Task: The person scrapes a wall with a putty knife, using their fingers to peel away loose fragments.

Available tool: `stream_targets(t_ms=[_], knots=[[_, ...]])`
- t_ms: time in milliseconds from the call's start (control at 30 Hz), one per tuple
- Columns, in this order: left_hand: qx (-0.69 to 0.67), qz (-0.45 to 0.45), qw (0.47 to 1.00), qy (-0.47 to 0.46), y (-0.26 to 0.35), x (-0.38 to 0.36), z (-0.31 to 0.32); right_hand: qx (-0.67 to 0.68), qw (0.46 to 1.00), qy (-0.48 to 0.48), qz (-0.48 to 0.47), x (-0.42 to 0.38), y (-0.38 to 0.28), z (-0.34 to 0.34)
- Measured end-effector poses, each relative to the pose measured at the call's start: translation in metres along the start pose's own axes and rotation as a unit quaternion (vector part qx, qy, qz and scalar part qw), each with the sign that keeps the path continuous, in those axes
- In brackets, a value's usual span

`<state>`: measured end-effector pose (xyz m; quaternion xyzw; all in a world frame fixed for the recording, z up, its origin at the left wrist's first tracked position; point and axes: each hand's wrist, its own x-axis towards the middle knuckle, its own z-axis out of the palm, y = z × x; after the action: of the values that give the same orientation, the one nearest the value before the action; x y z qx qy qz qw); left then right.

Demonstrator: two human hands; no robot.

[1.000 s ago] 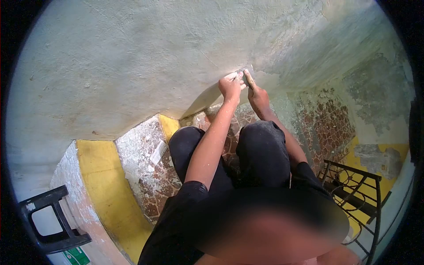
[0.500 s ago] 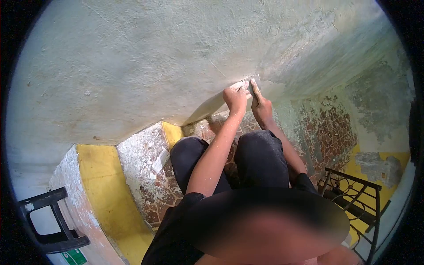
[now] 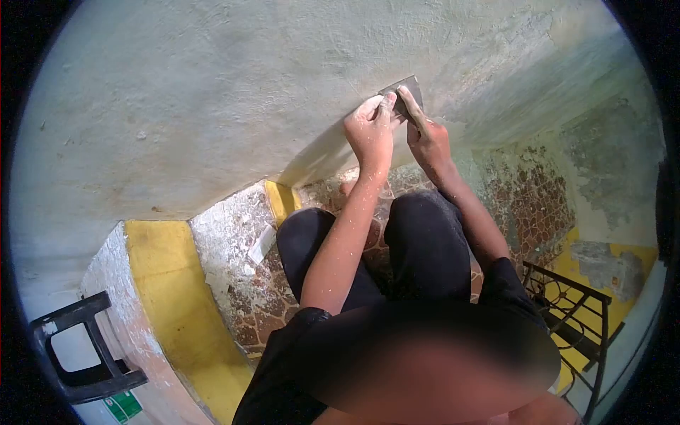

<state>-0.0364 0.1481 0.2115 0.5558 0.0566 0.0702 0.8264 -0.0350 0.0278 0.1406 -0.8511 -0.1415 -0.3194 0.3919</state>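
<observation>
A grey flat scraper blade (image 3: pixel 413 88) lies against the pale plastered wall (image 3: pixel 234 85), its upper edge touching the surface. My left hand (image 3: pixel 372 131) pinches the scraper's left side, with white dust on the thumb and fingers. On the other side, my right hand (image 3: pixel 427 134) grips the same tool, its index finger stretched along the blade. The handle is mostly hidden by my right hand. White specks dot both forearms.
Yellow-edged steps (image 3: pixel 166 283) descend at the left, near a black plastic frame (image 3: pixel 92 347). A white scrap (image 3: pixel 262 244) lies on the dusty patterned floor (image 3: pixel 269 312). A black metal railing (image 3: pixel 567 290) stands at the right. My bent knees are below my hands.
Both hands and the scraper have moved up along the wall. More of the grey blade now shows above the fingers.
</observation>
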Motion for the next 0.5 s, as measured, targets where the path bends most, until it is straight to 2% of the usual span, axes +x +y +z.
stream_targets(t_ms=[133,200,233,267,300,333,367,433,467,500], knots=[[-0.026,-0.019,0.998,-0.048,0.003,0.000,0.000,-0.041,0.999,-0.034,0.001,-0.001,0.003,-0.031],[0.007,-0.059,0.989,-0.135,-0.010,0.001,-0.005,-0.024,0.999,0.021,0.042,-0.007,0.007,-0.044],[0.006,-0.059,0.989,-0.139,-0.015,-0.002,-0.009,-0.027,0.998,0.024,0.042,-0.006,-0.002,-0.052],[0.157,-0.093,0.971,-0.155,-0.021,-0.003,-0.011,0.097,0.977,0.056,0.182,0.001,-0.015,-0.066],[0.303,-0.122,0.930,-0.166,-0.027,-0.004,-0.011,0.218,0.920,0.087,0.314,0.009,-0.026,-0.080],[0.407,-0.087,0.890,-0.186,-0.033,-0.006,-0.015,0.275,0.899,0.093,0.329,0.021,-0.027,-0.090],[0.404,-0.088,0.890,-0.191,-0.048,-0.005,-0.019,0.270,0.900,0.095,0.329,0.034,-0.038,-0.102],[0.578,0.091,0.800,-0.133,-0.077,0.002,-0.025,0.272,0.891,0.118,0.344,0.062,-0.068,-0.122],[0.547,0.061,0.825,-0.128,-0.087,0.008,-0.026,0.270,0.891,0.119,0.345,0.072,-0.087,-0.126],[0.547,0.062,0.825,-0.130,-0.081,0.006,-0.024,0.258,0.899,0.155,0.319,0.084,-0.108,-0.125]])
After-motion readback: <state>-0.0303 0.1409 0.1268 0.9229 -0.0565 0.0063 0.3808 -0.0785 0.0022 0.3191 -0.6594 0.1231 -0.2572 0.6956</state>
